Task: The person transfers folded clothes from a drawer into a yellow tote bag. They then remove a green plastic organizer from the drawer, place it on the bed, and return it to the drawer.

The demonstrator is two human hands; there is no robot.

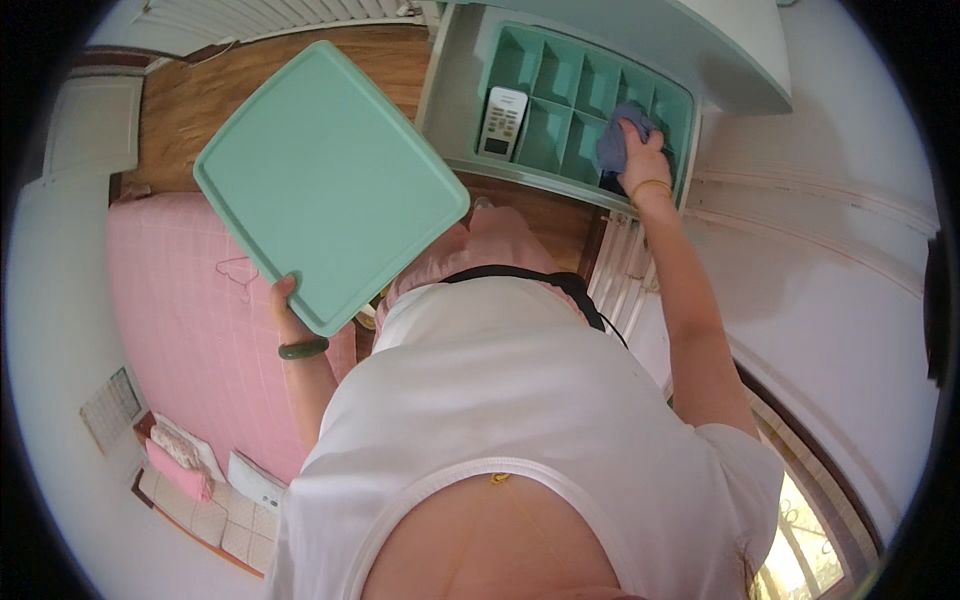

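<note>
My left hand point(285, 304) grips the near corner of a flat green plastic lid point(330, 187), its thumb on top, and holds it up to the left of the drawer. My right hand point(646, 159) holds a bunched grey-blue cloth point(615, 142) over the right-hand compartments of a green divided organizer box point(546, 139). The box lies in a pulled-out drawer point(457, 97). A white remote control point(502, 124) rests in the box's near left compartment. Something dark shows under the cloth, partly hidden.
A bed with a pink cover point(187, 300) is at the left, with a wire hanger point(238, 271) on it. Pillows point(255, 476) lie at the lower left. A white cabinet edge point(750, 60) overhangs the drawer's far right. White pipes point(619, 259) run by the right wall.
</note>
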